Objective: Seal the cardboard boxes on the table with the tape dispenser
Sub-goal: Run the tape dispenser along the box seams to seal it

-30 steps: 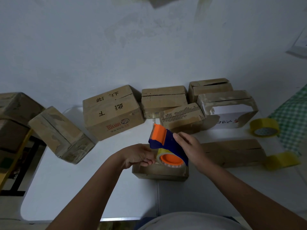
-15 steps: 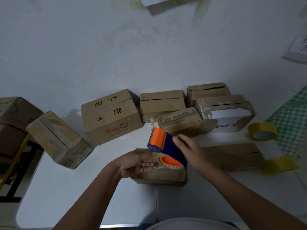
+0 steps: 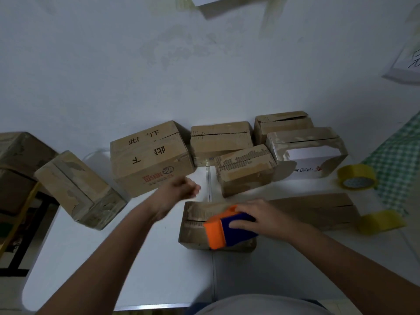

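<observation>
The orange and blue tape dispenser [image 3: 227, 230] lies on top of a small flat cardboard box [image 3: 195, 223] near the table's front middle. My right hand [image 3: 256, 218] grips the dispenser from above and the right. My left hand [image 3: 179, 189] is blurred, lifted off to the left of that box with its fingers loosely curled and nothing in it, in front of a large printed box [image 3: 150, 155]. Several more cardboard boxes line the wall, among them a taped box [image 3: 244, 168] and a box with a white label [image 3: 306, 153].
A long flat box [image 3: 318, 210] lies right of the dispenser. Two yellow tape rolls [image 3: 356, 177] [image 3: 381, 221] sit at the right, next to a green checked cloth [image 3: 395, 162]. A tilted box [image 3: 77, 189] overhangs the white table's [image 3: 113, 258] left edge. More boxes [image 3: 20, 155] stand beyond it.
My right hand has brought the dispenser down from a raised tilt onto the small box. My left hand let go of the tape end and swung up and to the left.
</observation>
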A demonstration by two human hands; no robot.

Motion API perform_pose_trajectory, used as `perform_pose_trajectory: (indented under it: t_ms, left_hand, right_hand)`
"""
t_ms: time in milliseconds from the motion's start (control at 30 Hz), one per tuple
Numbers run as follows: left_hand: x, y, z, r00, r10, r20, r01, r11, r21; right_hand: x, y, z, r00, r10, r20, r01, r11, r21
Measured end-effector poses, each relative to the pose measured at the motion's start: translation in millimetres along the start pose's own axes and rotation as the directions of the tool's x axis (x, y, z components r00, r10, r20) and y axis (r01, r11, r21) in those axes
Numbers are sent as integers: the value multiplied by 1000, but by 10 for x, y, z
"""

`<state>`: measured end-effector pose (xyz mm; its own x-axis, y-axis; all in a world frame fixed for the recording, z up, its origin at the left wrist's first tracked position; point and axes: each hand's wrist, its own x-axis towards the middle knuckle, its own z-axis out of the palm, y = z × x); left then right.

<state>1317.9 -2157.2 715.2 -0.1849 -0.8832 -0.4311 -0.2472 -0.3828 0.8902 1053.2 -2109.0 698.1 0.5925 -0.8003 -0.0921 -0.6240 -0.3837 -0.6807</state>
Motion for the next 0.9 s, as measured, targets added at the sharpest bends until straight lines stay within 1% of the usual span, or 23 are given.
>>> perform_pose_trajectory:
  t_ms: [33, 67, 100, 167, 200, 233, 267, 333, 367, 400, 467, 533, 633, 733, 833, 900]
  left_hand:
    - [18, 37, -91, 999, 27, -44, -29, 998, -56]
    - [34, 73, -167, 997, 43, -69, -48, 996, -73]
    - [49, 93, -208, 996, 53, -71, -56, 997, -44]
    - [43, 106, -131, 1000, 20, -12, -19, 997, 72]
    - [32, 94, -41, 1000, -8, 22, 6, 995, 99]
    - [12, 80, 54, 998, -36, 50, 31, 995, 91]
    - [-5, 63, 145, 995, -73, 71, 70, 996, 51]
    - [-39, 21, 273, 977, -155, 144, 168, 982, -86]
    - [-43, 0, 304, 966, -175, 191, 203, 969, -140]
    - [-42, -13, 313, 958, -172, 231, 210, 966, -150]
    - [-41, -11, 303, 950, -133, 284, 169, 979, -109]
    - [-37, -2, 292, 951, -101, 293, 125, 990, -65]
    - [-15, -23, 264, 972, -33, 234, 31, 999, 14]
    - [1, -30, 249, 983, 35, 181, -54, 993, 101]
    - [6, -24, 270, 983, 65, 170, -92, 984, 154]
    - [27, -49, 291, 989, 75, 126, -98, 976, 193]
  right_hand:
    - [-44, 39, 36, 1000, 9, -8, -9, 1000, 10]
    - [-79, 64, 70, 999, 33, -43, -30, 998, 56]
    - [-88, 80, 96, 994, 67, -91, -56, 991, 118]
    - [-63, 49, 112, 976, 138, -170, -96, 967, 234]
    - [-38, 27, 109, 967, 163, -194, -107, 957, 269]
    - [-16, 0, 101, 963, 168, -211, -105, 954, 280]
    - [-1, -19, 96, 963, 150, -225, -87, 960, 266]
    - [3, -39, 100, 965, 84, -249, -41, 984, 175]
    - [-2, -44, 106, 965, 55, -255, -25, 993, 119]
    - [-12, -43, 118, 964, 33, -265, -15, 997, 73]
    - [-32, -38, 147, 956, 7, -294, 0, 1000, 24]
    - [-57, -15, 174, 952, -12, -307, 14, 1000, 4]
    - [-84, 18, 224, 956, -9, -294, 9, 1000, -1]
    - [-95, 48, 254, 961, 32, -276, -25, 999, 28]
    - [-89, 44, 271, 960, 23, -280, -15, 999, 32]
    - [-86, 16, 269, 962, 22, -272, -12, 999, 40]
